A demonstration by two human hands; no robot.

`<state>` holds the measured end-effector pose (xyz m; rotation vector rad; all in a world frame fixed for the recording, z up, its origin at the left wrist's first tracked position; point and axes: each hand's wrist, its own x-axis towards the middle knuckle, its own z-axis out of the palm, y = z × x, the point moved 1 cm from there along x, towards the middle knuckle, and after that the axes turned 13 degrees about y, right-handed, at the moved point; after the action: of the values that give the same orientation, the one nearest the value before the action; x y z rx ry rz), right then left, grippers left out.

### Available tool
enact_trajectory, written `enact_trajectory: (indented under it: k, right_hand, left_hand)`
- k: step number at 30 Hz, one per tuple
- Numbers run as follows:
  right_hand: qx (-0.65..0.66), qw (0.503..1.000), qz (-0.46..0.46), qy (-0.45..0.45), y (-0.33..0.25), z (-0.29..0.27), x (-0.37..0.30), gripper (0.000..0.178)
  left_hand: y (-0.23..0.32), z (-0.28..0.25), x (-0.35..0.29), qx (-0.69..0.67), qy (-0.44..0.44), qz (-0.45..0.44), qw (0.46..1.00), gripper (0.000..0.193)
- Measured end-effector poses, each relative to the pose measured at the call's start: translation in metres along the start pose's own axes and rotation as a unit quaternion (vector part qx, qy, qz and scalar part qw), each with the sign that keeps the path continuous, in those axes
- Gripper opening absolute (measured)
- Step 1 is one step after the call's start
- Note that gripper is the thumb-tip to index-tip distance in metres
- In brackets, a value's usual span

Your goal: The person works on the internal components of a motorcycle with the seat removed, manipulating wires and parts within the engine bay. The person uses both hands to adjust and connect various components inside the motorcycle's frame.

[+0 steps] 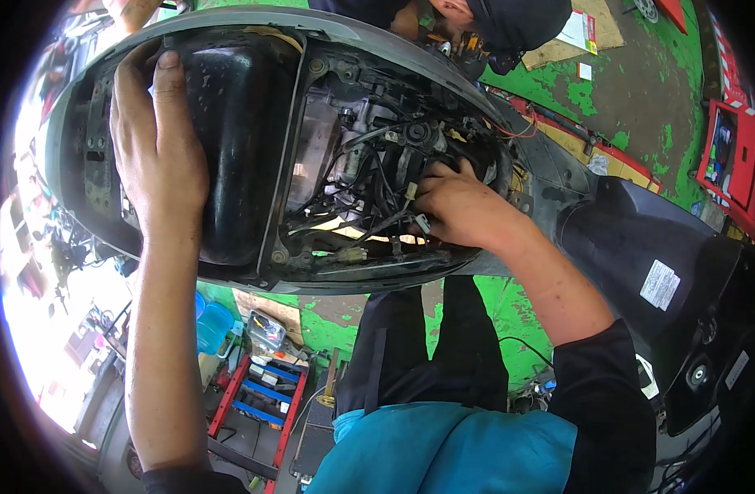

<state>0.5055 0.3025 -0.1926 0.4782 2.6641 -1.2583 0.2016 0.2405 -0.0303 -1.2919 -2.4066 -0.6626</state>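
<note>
Tail end, far left: pale grey shell of the scooter body (60, 160), smooth and curved, wrapping round bare metal brackets.
Left hand: laid long over the near-left side of the black tank-shaped part (241, 156), fingers stretched out rather than balled up, thumb on top.
Black part itself: sits inside the body shell, rounded, glossy, with scuffs on top.
Floor bits below it: a turquoise tub (215, 329), contents too blurry to call; next to it a clear tray (266, 329) with small stuff in it, can't say what.
Red rack: red side rails (231, 395) with blue bars between, small bits lying on it.
Open bay, middle: wiring (381, 177) in a black tangle over grimy metal, pale plastic plug (411, 191) near the fingers.
Right hand: (461, 204) down in that wiring, fingers bent, tips buried, so I can't tell if it's pinching anything.
Co-worker: dark cap (517, 29) up top, leaning in beside the scooter.
Black panel, right: big curved plastic piece (616, 235) with a white sticker (659, 285), print too small to read.
Far right: red cabinet (746, 169), open-fronted, mixed bits inside.
</note>
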Motion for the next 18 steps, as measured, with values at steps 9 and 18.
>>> enact_trajectory:
  k: [9,18]
  right_hand:
    - [0.070,0.981,0.062,0.167,0.004,-0.006,0.001,0.031]
    - [0.169,0.949,0.235,0.123,-0.008,-0.063,-0.002,0.036]
  left_hand:
    - [0.006,-0.001,0.001,0.001,0.000,-0.022,1.000,0.048]
    - [0.009,-0.002,-0.001,0.019,-0.004,-0.032,0.999,0.047]
